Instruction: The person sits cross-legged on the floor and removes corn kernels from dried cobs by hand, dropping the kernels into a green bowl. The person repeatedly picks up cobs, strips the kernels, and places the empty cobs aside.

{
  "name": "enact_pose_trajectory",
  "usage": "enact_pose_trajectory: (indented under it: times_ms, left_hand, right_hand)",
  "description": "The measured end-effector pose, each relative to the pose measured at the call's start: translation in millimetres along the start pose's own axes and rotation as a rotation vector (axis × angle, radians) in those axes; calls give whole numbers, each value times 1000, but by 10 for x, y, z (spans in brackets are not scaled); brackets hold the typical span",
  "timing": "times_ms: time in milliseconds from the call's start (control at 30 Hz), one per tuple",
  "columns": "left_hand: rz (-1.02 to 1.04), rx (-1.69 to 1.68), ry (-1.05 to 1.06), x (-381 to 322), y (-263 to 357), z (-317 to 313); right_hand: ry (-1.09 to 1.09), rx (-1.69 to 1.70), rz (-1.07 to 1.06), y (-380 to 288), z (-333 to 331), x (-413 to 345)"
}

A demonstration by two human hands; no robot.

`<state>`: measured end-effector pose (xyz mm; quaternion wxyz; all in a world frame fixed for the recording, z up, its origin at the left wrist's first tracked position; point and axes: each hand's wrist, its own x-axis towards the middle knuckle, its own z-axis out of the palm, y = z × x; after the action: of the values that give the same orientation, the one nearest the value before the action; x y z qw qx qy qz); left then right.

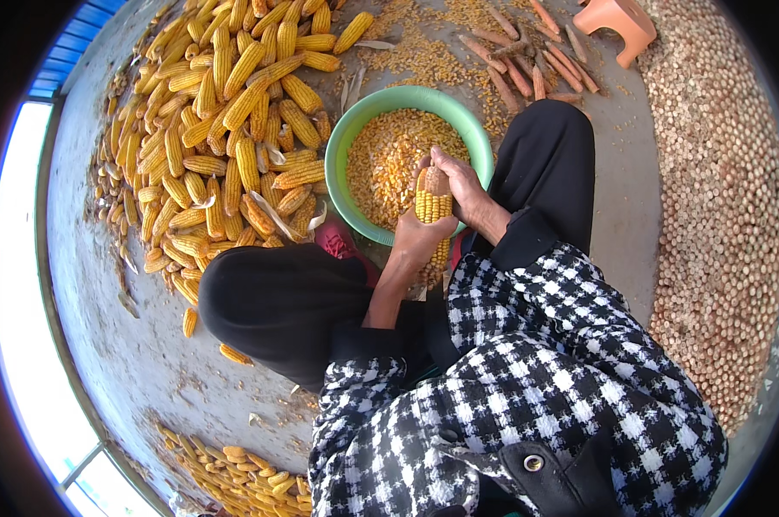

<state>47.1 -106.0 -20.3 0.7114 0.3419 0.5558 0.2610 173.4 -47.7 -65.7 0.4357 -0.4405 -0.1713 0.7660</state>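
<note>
A partly shelled ear of corn (433, 201) is held upright over the near part of a green plastic basin (338, 187). My left hand (420, 236) wraps around its lower part. My right hand (460, 181) grips the upper end, where a patch of bare cob shows and the kernels are gone. Yellow rows of kernels remain between the two hands. Loose corn kernels (389, 155) fill much of the basin. Some fingers of each hand are hidden behind the ear.
To the left lies a large heap of corn ears (234, 123), close against the basin. Bare cobs (525, 64) and scattered kernels (422, 45) lie beyond it. An orange plastic stool (616, 26) stands at the upper right, beside a long stack of cobs (712, 194).
</note>
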Motion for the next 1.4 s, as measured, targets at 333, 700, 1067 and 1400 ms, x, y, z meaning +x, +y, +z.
enact_pose_trajectory:
  times_ms: [333, 700, 1067, 1400]
  left_hand:
    - [-86, -383, -128, -144, 196, -182]
    - [192, -710, 182, -97, 303, -516]
    - [201, -769, 195, 74, 60, -581]
    - [186, -787, 256, 189, 32, -568]
  right_hand:
    - [-172, -192, -28, -289, 57, -63]
    - [-46, -472, -289, -292, 157, -131]
    - [-228, -322, 158, -280, 165, -245]
    - [-160, -192, 286, -204, 296, -389]
